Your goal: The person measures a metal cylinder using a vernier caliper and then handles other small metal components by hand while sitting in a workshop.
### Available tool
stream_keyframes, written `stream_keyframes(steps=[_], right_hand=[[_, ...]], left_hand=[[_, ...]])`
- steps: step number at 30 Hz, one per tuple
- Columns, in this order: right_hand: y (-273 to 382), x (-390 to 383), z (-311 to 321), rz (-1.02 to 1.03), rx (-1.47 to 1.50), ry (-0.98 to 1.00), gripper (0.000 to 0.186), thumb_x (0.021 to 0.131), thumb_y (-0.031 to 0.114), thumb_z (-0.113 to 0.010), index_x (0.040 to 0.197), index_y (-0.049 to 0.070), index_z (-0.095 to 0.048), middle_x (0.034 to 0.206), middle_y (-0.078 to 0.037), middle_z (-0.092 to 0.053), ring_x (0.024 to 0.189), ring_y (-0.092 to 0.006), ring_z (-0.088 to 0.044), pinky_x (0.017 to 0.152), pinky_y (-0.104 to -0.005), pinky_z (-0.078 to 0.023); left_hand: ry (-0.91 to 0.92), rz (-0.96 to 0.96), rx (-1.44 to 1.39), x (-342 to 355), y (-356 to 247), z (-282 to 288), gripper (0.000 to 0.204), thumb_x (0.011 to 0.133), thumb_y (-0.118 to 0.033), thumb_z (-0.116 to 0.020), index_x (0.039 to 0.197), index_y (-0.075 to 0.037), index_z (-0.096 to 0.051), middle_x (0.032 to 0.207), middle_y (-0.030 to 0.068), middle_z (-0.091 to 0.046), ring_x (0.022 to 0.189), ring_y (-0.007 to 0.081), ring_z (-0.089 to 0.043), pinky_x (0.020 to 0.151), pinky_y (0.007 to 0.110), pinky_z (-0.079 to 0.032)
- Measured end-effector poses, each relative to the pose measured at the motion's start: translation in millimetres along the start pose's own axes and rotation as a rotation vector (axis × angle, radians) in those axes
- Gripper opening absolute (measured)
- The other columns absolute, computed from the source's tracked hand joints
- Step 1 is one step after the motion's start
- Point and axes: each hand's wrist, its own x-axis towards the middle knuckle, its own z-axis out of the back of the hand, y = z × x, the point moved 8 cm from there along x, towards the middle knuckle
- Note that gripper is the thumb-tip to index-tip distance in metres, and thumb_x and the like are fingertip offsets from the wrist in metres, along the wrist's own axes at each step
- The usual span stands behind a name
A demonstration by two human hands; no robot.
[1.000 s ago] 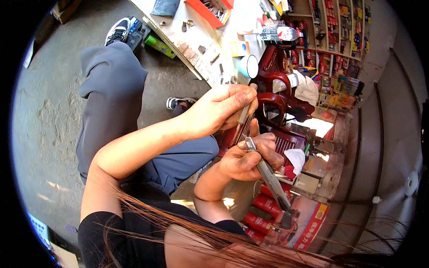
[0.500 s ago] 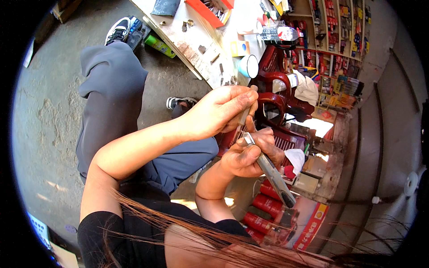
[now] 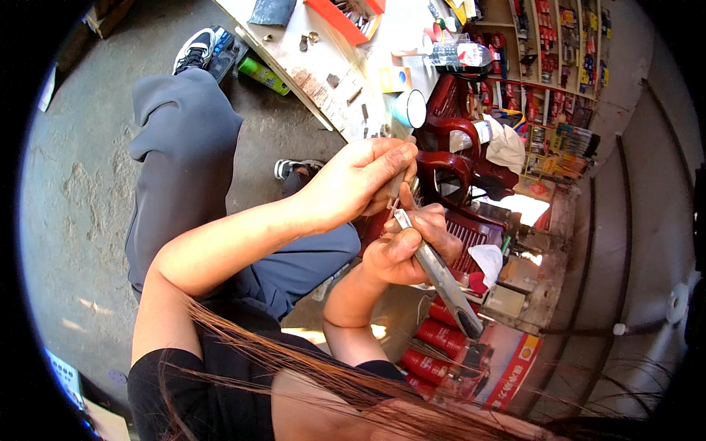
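Note:
My left hand is closed round a thin pale strip, its top end poking out above the thumb. Just below it my right hand grips a long grey hand tool with a silver upper end, its darker butt pointing down to the right. That silver end is at the strip's lower end; whether they touch I cannot tell. The right hand's forefinger is raised close to the left hand's fingers, and the left fingertips are partly hidden.
A cluttered white worktable bears a red box, a blue-rimmed cup and bottles. Dark red wooden chairs stand to the right, before stocked shelves. Red cylinders lie below. My legs extend over the concrete floor.
Both hands have shifted slightly upward and left. The grey tool has risen with my right hand, its silver end now closer to my left hand.

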Motion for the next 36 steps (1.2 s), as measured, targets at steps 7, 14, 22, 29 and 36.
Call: stream_keyframes(steps=[7,14,22,29,36], right_hand=[[-7,-6,0,-0.067,0.026,-0.104,0.03,0.093,0.028,-0.049,0.086,0.0,-0.043,0.055,-0.005,-0.046,0.044,-0.011,-0.043,0.049,-0.0265,-0.039],[-6,-6,-1,-0.058,-0.034,-0.133,0.028,0.093,0.026,-0.049,0.086,0.0,-0.044,0.055,-0.005,-0.046,0.043,-0.0114,-0.044,0.05,-0.0271,-0.039],[-15,-12,-2,-0.137,0.103,-0.031,0.021,0.092,0.02,-0.05,0.093,0.0,-0.042,0.063,-0.007,-0.05,0.053,-0.0119,-0.048,0.061,-0.032,-0.057],[-16,-15,1,-0.152,0.086,-0.08,0.019,0.093,0.018,-0.048,0.092,0.0,-0.041,0.064,-0.009,-0.05,0.053,-0.0117,-0.048,0.068,-0.0359,-0.059],[-14,-12,-3,-0.118,-0.009,-0.132,0.025,0.094,0.024,-0.047,0.087,0.001,-0.042,0.058,-0.005,-0.045,0.045,-0.0106,-0.043,0.052,-0.0269,-0.039]], left_hand=[[-0.024,0.031,-0.045,1,8,3,0.032,0.098,-0.033,-0.043,0.081,-0.007,-0.05,0.054,-0.0059,-0.037,0.043,0.0021,-0.027,0.039,0.019,-0.022],[-0.046,0.02,-0.027,2,11,5,0.031,0.098,-0.031,-0.044,0.082,-0.006,-0.051,0.054,-0.0054,-0.04,0.043,0.0022,-0.028,0.038,0.019,-0.023],[-0.101,0.051,-0.046,2,16,11,0.03,0.098,-0.03,-0.043,0.081,-0.007,-0.051,0.054,-0.0052,-0.04,0.042,0.0028,-0.028,0.038,0.02,-0.023],[-0.086,0.058,-0.088,4,18,9,0.03,0.099,-0.03,-0.042,0.08,-0.008,-0.05,0.053,-0.0054,-0.04,0.042,0.0026,-0.028,0.038,0.019,-0.022],[-0.105,0.04,-0.081,4,16,9,0.03,0.099,-0.03,-0.042,0.08,-0.008,-0.051,0.053,-0.0059,-0.038,0.042,0.0024,-0.027,0.038,0.019,-0.022]])
